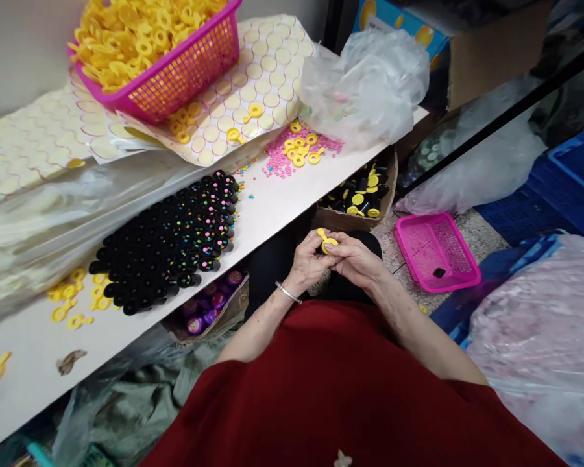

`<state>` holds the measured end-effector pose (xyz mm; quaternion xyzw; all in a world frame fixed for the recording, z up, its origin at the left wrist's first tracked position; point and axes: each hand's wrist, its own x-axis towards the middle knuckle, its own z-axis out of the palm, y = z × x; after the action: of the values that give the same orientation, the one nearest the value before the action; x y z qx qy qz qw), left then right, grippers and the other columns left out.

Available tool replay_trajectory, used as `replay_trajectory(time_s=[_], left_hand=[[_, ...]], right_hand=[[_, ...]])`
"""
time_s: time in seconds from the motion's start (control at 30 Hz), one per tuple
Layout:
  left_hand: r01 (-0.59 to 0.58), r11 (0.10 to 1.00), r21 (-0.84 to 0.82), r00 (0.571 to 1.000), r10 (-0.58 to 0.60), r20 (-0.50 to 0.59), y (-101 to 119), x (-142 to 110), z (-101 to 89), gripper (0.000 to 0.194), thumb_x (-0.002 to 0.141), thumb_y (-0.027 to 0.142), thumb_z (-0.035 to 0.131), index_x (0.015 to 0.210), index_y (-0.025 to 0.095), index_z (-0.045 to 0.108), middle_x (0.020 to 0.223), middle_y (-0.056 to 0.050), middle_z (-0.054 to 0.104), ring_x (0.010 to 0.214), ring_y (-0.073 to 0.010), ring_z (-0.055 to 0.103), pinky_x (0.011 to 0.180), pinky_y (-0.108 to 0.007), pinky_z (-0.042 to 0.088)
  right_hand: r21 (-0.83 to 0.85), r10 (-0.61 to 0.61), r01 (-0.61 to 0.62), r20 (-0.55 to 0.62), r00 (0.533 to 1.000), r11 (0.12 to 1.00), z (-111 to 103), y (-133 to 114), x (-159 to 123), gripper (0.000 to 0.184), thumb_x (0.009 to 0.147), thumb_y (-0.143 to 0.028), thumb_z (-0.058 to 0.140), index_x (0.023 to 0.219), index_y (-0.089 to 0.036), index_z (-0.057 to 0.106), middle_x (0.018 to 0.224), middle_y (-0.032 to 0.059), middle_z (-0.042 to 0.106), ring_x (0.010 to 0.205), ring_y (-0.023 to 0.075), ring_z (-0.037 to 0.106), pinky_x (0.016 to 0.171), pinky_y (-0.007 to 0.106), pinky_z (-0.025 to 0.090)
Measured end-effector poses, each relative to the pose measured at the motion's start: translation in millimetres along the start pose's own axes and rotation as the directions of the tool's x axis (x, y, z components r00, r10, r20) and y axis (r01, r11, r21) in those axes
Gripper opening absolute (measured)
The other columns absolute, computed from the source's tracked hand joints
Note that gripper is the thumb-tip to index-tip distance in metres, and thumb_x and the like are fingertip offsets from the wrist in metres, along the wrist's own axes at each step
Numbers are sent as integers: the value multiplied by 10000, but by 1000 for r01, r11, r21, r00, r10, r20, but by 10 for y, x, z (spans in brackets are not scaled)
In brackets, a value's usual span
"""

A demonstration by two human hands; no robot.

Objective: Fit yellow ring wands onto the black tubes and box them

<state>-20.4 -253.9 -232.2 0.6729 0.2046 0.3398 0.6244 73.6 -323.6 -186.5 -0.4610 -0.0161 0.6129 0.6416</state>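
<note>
1. Gripping a yellow piece [327,245] with the closed fingers of the left hand [304,266] and right hand [359,259], just beside the surface [282,198].
2. Covering part of that piece with both hands; showing too little to tell its underside.
3. Facing black tubes [160,240] crowded on the surface, near loose yellow rings [78,321] and pink beads [277,162].
4. Seeing the heaped basket [189,74] cut off at the top edge.
5. Looking into a purple-filled box [236,309] and a yellow-and-black-filled box [363,222], both partly hidden by the surface.
6. Barely making out contents inside the plastic bag [370,84].
</note>
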Motion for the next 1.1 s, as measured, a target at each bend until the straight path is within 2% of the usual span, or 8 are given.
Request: replay_trajectory(time_s=[0.2, 0.37, 0.47, 0.63, 0.8, 0.9, 0.97, 1.1], left_hand=[[113, 988, -110, 991, -105, 79, -15, -5, -84, 418, 646, 416, 772, 963, 163, 672, 1105, -84, 561, 1085, -213, 528, 968, -381, 432], [125, 987, -98, 974, -103, 201, -29, -1, -137, 425, 614, 442, 788, 911, 158, 682, 1164, -95, 542, 1133, -234, 498, 999, -393, 407], [146, 985, -88, 965, -122, 233, -25, -14, -129, 445, 653, 463, 755, 972, 165, 666, 1188, -92, 529, 1140, -226, 497, 993, -370, 412], [126, 990, -60, 967, -109, 231, 23, -43, -102, 457, 690, 466, 725, 1025, 165, 643, 1120, -83, 558, 1039, -192, 549, 928, -333, 457], [97, 993, -64, 961, -76, 267, 55, -57, -127, 374, 727, 449, 696, 974, 170, 661, 1146, -87, 575, 1107, -204, 537, 968, -346, 448], [130, 989, -68, 954, -106, 281, 6, -66, -139, 380, 725, 448, 698, 970, 159, 668, 1116, -93, 598, 1111, -207, 542, 988, -359, 434], [153, 985, -77, 960, -130, 248, -39, -69, -144, 435, 694, 444, 727, 1010, 152, 660, 1113, -98, 602, 1093, -207, 553, 982, -367, 438], [159, 982, -99, 971, -138, 194, -68, -53, -178, 494, 616, 424, 790, 1009, 151, 669, 1137, -106, 588, 1118, -221, 540, 994, -382, 428]], right_hand=[[-46, 75, -71, 91, 993, 996, -130, -70, -22, 380, 549, -319, 852, 822, -181, 626, 882, 3, 658, 792, 152, 630, 690, 333, 569], [-161, 134, -109, 157, 978, 981, -167, -102, 20, 295, 619, -320, 817, 809, -150, 668, 748, 1, 636, 650, 103, 599, 616, 261, 549], [-160, 112, -85, 165, 980, 983, -154, -77, 26, 252, 642, -319, 802, 782, -150, 678, 730, -5, 623, 639, 84, 584, 610, 228, 533], [-165, 51, -29, 133, 990, 986, -111, -10, -28, 244, 639, -317, 799, 790, -164, 683, 724, -15, 602, 632, 74, 566, 583, 204, 506], [-168, -46, 59, 77, 996, 984, -98, 83, -55, 268, 590, -300, 821, 774, -160, 686, 709, -7, 601, 647, 96, 572, 575, 218, 500], [-105, -18, 19, 13, 1000, 994, -113, 164, -21, 327, 547, -314, 844, 789, -163, 684, 735, 5, 626, 689, 124, 605, 605, 247, 523], [-55, 23, -24, -19, 1000, 998, -118, 202, 2, 344, 544, -329, 849, 793, -169, 673, 767, 12, 644, 726, 143, 630, 648, 276, 545], [-36, 64, -62, 42, 997, 997, -124, 188, 24, 357, 631, -413, 797, 855, -180, 646, 825, 22, 663, 738, 147, 646, 668, 296, 564]])
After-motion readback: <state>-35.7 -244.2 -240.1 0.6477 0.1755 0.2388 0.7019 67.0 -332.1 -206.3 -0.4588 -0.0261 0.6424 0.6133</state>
